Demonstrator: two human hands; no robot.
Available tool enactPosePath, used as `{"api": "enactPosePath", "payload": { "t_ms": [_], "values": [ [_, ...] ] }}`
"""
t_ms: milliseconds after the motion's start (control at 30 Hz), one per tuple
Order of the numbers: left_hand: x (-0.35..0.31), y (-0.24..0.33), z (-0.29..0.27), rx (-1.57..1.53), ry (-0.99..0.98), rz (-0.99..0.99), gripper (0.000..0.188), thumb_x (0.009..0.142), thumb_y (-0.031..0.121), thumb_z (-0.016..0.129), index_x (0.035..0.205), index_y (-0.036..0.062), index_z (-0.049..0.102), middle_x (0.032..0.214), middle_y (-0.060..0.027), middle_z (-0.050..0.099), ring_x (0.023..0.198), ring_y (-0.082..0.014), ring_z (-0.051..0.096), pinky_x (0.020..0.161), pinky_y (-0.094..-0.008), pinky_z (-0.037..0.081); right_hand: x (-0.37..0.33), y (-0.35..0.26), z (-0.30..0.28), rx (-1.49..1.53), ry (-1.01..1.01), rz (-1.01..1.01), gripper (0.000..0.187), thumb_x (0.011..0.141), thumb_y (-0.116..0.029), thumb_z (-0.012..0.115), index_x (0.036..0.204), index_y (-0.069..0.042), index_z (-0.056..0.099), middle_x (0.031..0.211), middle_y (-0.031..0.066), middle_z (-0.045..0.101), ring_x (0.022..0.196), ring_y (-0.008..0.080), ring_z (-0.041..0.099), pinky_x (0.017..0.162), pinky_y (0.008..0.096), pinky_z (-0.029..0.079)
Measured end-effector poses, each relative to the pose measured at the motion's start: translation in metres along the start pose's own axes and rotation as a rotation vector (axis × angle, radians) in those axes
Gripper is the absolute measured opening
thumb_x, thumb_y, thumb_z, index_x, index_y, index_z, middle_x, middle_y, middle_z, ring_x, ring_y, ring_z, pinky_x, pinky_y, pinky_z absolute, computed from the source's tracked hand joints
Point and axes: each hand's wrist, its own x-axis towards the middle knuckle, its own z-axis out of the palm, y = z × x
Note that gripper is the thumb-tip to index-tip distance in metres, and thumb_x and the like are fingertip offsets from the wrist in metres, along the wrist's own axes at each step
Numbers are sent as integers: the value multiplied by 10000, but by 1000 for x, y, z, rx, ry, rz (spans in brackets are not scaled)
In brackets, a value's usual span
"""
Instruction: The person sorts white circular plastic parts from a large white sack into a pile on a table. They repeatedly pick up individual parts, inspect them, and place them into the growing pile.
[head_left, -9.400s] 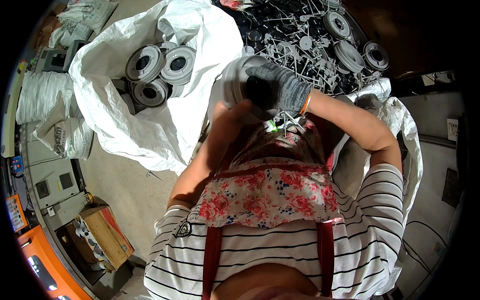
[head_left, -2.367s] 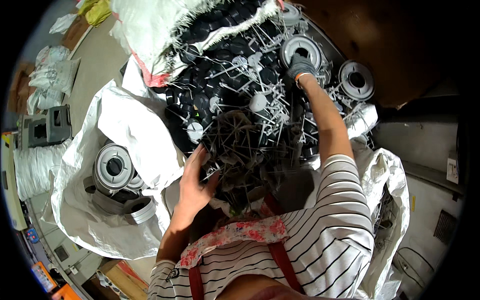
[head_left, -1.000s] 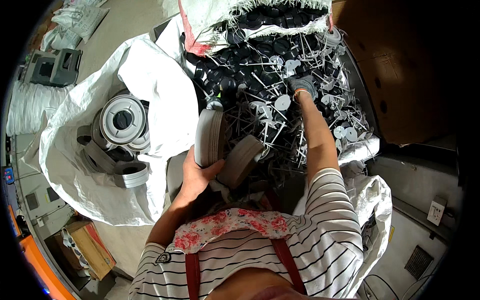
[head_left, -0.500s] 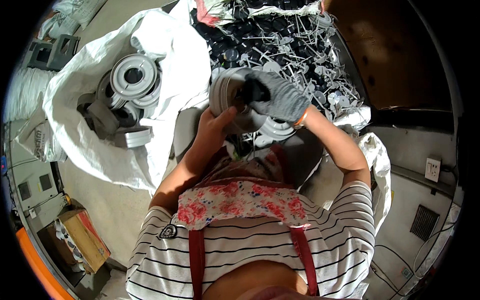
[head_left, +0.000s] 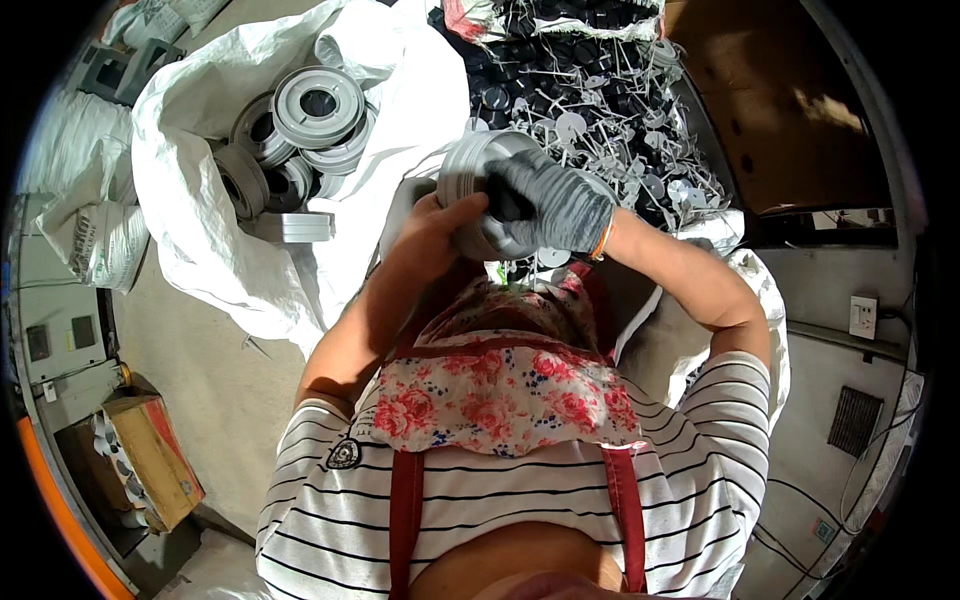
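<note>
A grey ribbed plastic ring (head_left: pixel 468 165) is held up over my lap, tilted so its opening faces to the right. My bare left hand (head_left: pixel 432 232) is closed on its near-left side, with the thumb along the rim. At the opening is my right hand (head_left: pixel 560 205), in a grey knitted glove with a dark palm, its fingers curled. Something black shows beneath those fingers, but I cannot tell whether it is glove or a separate piece. Similar grey rings (head_left: pixel 318 105) lie heaped in the white woven sack (head_left: pixel 195 260) to the left.
Beyond my hands is a pile of black caps (head_left: pixel 497 97) and thin grey sprue pieces (head_left: pixel 640 150). A brown panel (head_left: pixel 770 110) stands at the right. An open carton (head_left: pixel 150 465) sits at lower left, and a wall socket (head_left: pixel 863 316) is at far right.
The whole view has shifted, with the sack and pile now farther right and higher. Both hands stay at the same ring; my gloved fingers have shifted slightly on it.
</note>
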Motion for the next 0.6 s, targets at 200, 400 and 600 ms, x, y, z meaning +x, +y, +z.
{"api": "enactPosePath", "payload": {
  "t_ms": [200, 400, 600],
  "values": [
    [-6, -16, -10, 10, 126, 112, 286, 824, 124, 665, 1053, -13, 563, 910, -78, 624, 801, -153, 616, 697, -285, 513, 6, -12, -9, 483, -309, 837, 671, 703, -622, 665, 876, 25, 614, 639, 125, 623, 499, 187, 609, 472, 292, 506],
    [-17, -15, -4, 698, 168, 433, 361, 784, 122, 699, 1076, -2, 525, 946, -87, 619, 849, -196, 610, 769, -316, 495, -9, 2, 24, 1055, -257, 808, 460, 792, -399, 670, 949, 29, 607, 727, 174, 613, 655, 249, 628, 629, 331, 522],
    [-7, 69, -49, 1192, 751, 909, 1111, 687, 239, 795, 1443, -40, 30, 1473, -253, 193, 1350, -338, 260, 1097, -358, 234, -24, 67, 1, -227, -43, 745, 636, 779, -516, 630, 1100, 27, 549, 1085, 251, 601, 1036, 353, 581, 905, 400, 461]
  ]
}}
